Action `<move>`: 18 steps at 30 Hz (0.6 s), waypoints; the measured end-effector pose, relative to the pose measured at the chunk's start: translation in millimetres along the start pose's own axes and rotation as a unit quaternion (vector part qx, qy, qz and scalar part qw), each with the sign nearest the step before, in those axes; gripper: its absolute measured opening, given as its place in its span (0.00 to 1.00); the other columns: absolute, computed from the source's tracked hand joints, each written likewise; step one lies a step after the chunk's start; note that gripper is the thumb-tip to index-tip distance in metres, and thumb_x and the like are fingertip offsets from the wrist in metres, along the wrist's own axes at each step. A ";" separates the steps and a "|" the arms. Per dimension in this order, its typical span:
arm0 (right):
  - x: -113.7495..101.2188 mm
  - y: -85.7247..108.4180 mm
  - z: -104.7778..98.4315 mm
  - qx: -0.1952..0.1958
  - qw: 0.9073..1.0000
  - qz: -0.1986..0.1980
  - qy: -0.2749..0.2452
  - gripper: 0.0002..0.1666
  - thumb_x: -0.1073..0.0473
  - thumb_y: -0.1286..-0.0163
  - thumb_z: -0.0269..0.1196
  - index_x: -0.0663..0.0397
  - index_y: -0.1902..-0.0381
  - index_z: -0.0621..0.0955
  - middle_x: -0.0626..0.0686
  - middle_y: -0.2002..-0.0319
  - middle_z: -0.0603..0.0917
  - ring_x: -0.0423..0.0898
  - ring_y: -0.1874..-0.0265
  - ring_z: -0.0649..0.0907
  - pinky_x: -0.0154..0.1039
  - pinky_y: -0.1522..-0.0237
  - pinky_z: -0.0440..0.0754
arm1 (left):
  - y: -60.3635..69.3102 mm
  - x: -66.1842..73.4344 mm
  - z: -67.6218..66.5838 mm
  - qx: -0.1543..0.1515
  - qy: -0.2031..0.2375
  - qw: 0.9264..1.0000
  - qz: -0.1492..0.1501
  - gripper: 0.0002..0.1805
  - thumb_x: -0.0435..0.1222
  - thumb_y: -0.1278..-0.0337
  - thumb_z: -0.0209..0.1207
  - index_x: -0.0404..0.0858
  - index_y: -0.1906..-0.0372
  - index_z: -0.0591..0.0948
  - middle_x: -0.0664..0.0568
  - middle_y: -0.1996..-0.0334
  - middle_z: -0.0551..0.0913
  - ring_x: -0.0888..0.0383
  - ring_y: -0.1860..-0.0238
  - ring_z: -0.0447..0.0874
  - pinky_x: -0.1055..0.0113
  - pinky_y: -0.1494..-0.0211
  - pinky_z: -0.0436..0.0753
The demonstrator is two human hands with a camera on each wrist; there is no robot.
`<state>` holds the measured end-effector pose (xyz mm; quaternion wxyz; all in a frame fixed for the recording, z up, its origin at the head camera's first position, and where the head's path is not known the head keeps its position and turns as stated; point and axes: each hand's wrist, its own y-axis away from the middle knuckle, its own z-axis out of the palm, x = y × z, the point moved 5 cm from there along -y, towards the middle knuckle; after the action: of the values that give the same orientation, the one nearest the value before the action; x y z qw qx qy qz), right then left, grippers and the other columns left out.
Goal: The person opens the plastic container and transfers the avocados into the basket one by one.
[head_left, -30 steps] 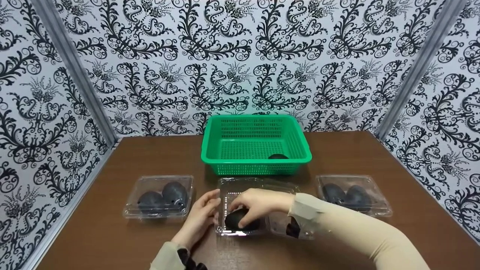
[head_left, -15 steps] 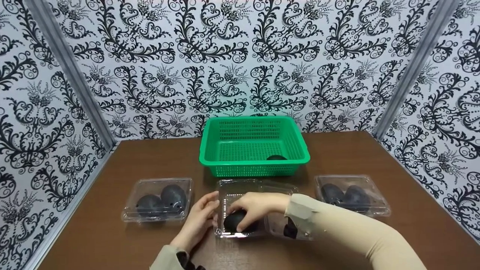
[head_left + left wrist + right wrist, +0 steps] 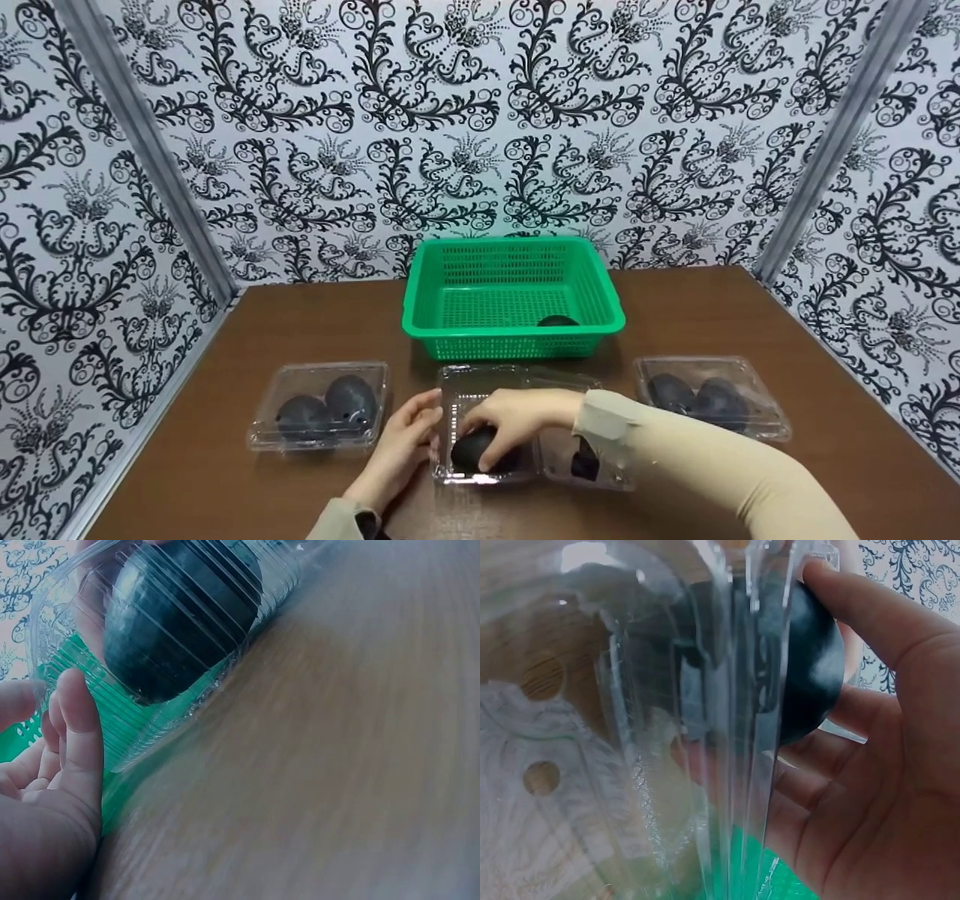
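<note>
My right hand [image 3: 517, 416] grips a dark, egg-shaped avocado [image 3: 468, 450] inside an open clear plastic clamshell [image 3: 442, 474]. Its fingers curl over the far side, and the thumb lies on the near side. Beside the clamshell's left wall is my left hand [image 3: 403, 442], its fingertips at the edge with the fingers loosely bent. Through the ribbed plastic in the left wrist view, the avocado [image 3: 180, 622] lies close to the wall. The clamshell's lid [image 3: 574, 461] folds out to the right, partly under the right forearm. In the right wrist view, fingers wrap the avocado [image 3: 814, 675].
Behind the clamshell stands a green plastic basket [image 3: 510, 331] with one dark avocado [image 3: 558, 321] visible in it. Closed clamshells holding two avocados each stand on the left [image 3: 262, 433] and right [image 3: 772, 427]. A patterned wall encloses the brown table [image 3: 187, 465].
Both hands stay almost where they were, the right one still gripping the avocado in the clamshell. The head view shifts slightly.
</note>
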<state>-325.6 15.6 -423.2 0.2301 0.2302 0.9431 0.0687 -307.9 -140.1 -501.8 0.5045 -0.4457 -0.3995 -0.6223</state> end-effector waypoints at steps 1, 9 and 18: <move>0.4 0.1 -0.3 -0.001 1.000 0.001 0.000 0.31 0.45 0.44 0.71 0.48 0.44 0.80 0.41 0.55 0.83 0.35 0.59 0.79 0.28 0.56 0.76 | 0.1 0.1 0.5 0.000 0.000 1.000 0.001 0.30 0.35 0.34 0.56 0.30 0.31 0.62 0.53 0.69 0.73 0.64 0.78 0.70 0.73 0.77 0.74; -2.5 -1.9 -2.6 -0.004 1.000 -0.007 -0.008 0.30 0.47 0.45 0.72 0.51 0.45 0.80 0.47 0.57 0.84 0.42 0.59 0.82 0.28 0.58 0.77 | -1.6 2.9 5.0 -0.009 0.009 1.000 0.012 0.28 0.34 0.34 0.56 0.29 0.33 0.64 0.52 0.68 0.73 0.64 0.79 0.70 0.75 0.80 0.72; -11.5 -1.4 -6.1 0.000 1.000 -0.006 0.007 0.30 0.47 0.46 0.73 0.49 0.46 0.81 0.41 0.59 0.83 0.35 0.62 0.79 0.27 0.59 0.77 | 2.2 0.7 1.9 -0.006 0.009 1.000 0.007 0.29 0.35 0.34 0.57 0.29 0.33 0.63 0.52 0.68 0.72 0.64 0.78 0.69 0.75 0.79 0.72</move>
<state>-320.0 8.8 -413.5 0.2238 0.2244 0.9459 0.0693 -305.5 -138.8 -500.5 0.5095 -0.4458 -0.3887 -0.6250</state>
